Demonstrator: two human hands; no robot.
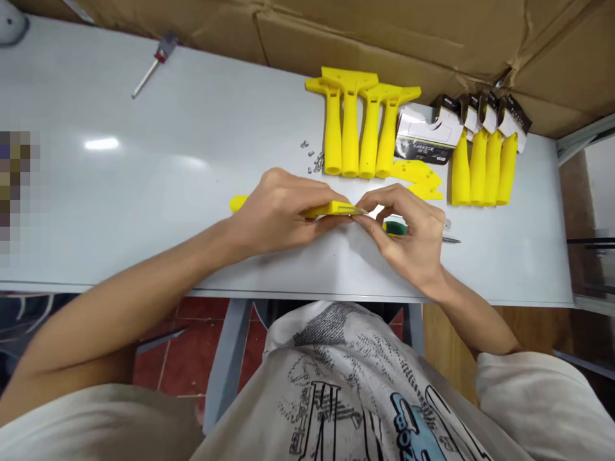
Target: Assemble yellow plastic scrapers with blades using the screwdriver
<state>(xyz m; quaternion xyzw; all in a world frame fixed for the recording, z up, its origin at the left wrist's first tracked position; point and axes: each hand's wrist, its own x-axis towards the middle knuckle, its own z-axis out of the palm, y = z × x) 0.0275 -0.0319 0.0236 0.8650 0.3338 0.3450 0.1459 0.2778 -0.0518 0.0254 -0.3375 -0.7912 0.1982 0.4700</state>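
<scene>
My left hand (281, 211) is closed around a yellow plastic scraper (331, 209), whose rounded handle end pokes out at the left of the palm. At the scraper's head, a thin metal blade (359, 211) shows along a slot. The thumb and fingertips of my right hand (416, 234) pinch the blade's outer end; the fingers partly cover it. Under my right hand lies a screwdriver with a green and yellow handle (396, 228), its shaft tip sticking out to the right. How far the blade sits in the slot is hard to see.
Several yellow scrapers (350, 128) stand in a row beyond my hands, with small screws (317, 161) beside them. Yellow plates (417, 173), a printed card (427, 134) and carded scrapers (478, 168) lie to the right. Another screwdriver (156, 61) rests far left. Cardboard (384, 38) lines the back.
</scene>
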